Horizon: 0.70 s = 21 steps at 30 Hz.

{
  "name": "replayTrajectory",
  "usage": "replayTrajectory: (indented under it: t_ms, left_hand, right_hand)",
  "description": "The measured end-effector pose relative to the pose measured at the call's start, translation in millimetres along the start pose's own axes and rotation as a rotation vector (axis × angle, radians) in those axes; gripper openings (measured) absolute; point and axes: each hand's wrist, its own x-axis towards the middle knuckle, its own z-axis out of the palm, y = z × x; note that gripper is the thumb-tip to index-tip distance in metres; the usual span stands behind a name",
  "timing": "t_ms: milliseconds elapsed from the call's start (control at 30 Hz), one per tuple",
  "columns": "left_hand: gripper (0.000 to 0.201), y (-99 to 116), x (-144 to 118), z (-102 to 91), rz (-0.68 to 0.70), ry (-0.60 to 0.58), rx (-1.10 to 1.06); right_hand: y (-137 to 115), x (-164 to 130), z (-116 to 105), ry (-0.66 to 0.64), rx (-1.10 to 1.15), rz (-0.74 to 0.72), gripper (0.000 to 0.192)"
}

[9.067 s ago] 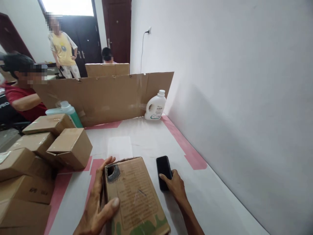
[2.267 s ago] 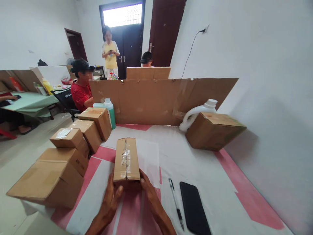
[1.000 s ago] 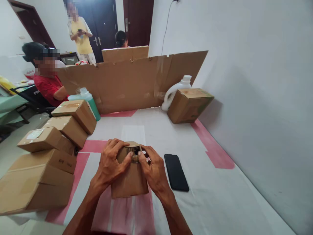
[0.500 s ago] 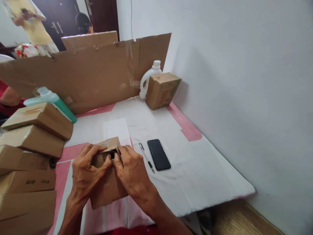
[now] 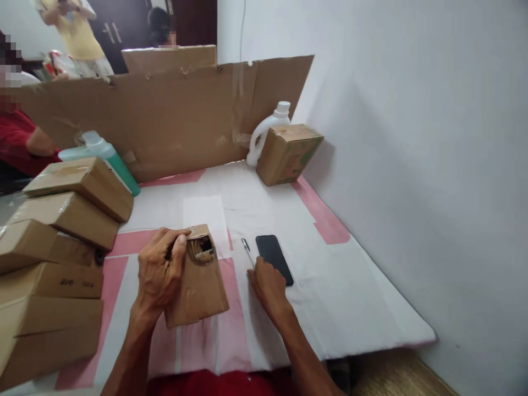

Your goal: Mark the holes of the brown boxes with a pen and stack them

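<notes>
My left hand (image 5: 163, 269) grips the left side of a small brown cardboard box (image 5: 198, 297), its thumb at the upper edge. A torn, ragged hole (image 5: 204, 247) gapes near the top of the box, dark inside. To the right, my right hand (image 5: 268, 280) is down on the cloth with its fingers closed around the lower part of a pen (image 5: 246, 246). Only the pen's upper part shows; the rest is under the hand. Right beside it lies a black phone (image 5: 274, 258), partly behind the hand.
Several cardboard boxes (image 5: 78, 220) are stacked along the left, with a green liquid bottle (image 5: 117, 165) behind them. At the back stand a cardboard panel (image 5: 173, 115), a white jug (image 5: 264, 129) and another box (image 5: 286, 157). A wall (image 5: 391, 165) borders the right. People are beyond the panel.
My right hand has left the box's torn opening and moved right and down to the pen. My left hand has stayed on the box, and the hole is now uncovered. The view has shifted slightly.
</notes>
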Motion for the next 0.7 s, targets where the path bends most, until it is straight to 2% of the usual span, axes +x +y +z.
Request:
replayTrajectory:
  t_ms: [100, 167, 200, 267, 367, 433, 500, 567, 700]
  left_hand:
    - [0.028, 0, 1, 1.0, -0.055, 0.022, -0.046]
    - [0.027, -1, 1, 0.6, -0.096, 0.024, -0.067]
    - [0.027, -2, 1, 0.2, -0.108, 0.02, -0.075]
    - [0.028, -4, 2, -0.3, -0.117, 0.014, -0.084]
    - [0.03, -5, 3, 0.0, -0.106, 0.011, -0.092]
    - [0.031, -4, 3, 0.9, -0.094, 0.004, -0.09]
    - [0.031, -4, 4, 1.9, -0.077, -0.001, -0.078]
    - [0.031, -3, 4, 2.4, -0.068, -0.008, -0.07]
    - [0.031, -2, 4, 2.9, -0.058, -0.007, -0.081]
  right_hand:
    - [9, 5, 14, -0.021, 0.014, -0.001, 0.014]
    - [14, 8, 13, -0.014, 0.029, -0.026, 0.012]
    - [14, 9, 8, 0.017, 0.111, -0.046, 0.012]
    - [11, 7, -7, 0.124, 0.511, -0.111, 0.013]
    - [-11, -7, -40, 0.23, 1.329, -0.311, 0.019]
    - [-34, -21, -58, 0.215, 1.549, -0.486, 0.015]
    - [-58, -34, -69, 0.225, 1.556, -0.635, 0.009]
    - [-76, -43, -70, 0.265, 1.49, -0.739, 0.005]
    - [-91, -49, -63, 0.291, 1.271, -0.822, 0.009]
